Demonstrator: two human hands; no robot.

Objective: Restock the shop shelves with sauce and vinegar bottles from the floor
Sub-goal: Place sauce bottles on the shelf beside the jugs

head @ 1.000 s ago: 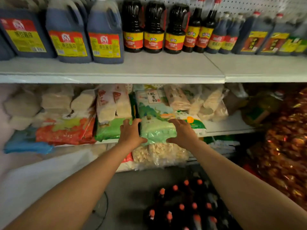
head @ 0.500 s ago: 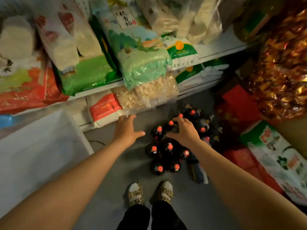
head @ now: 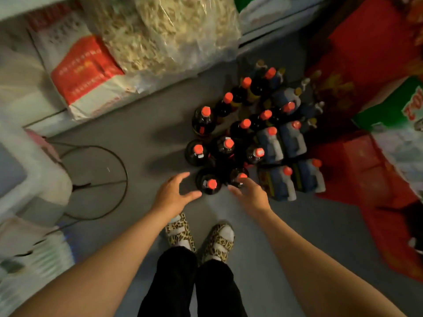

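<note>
A cluster of several dark sauce bottles (head: 225, 147) with orange-red caps stands on the grey floor, with blue-grey handled jugs (head: 280, 143) on its right side. The nearest dark bottle (head: 209, 185) stands between my two hands. My left hand (head: 175, 195) hovers just left of it, fingers spread and curved. My right hand (head: 250, 194) reaches in from the right, fingertips at the cap of a neighbouring bottle (head: 239, 177). Neither hand holds anything.
The bottom shelf edge runs along the top, with a red-and-white sack (head: 87, 74) and a clear bag of noodles (head: 164, 33). Red boxes (head: 366, 65) and a green-white bag (head: 398, 133) crowd the right. A black cable (head: 119, 170) loops on the floor at left. My feet (head: 201, 236) stand below.
My view has dropped from the shelves to the floor. Both hands came down from the shelf bags and now flank the nearest bottle in the floor cluster.
</note>
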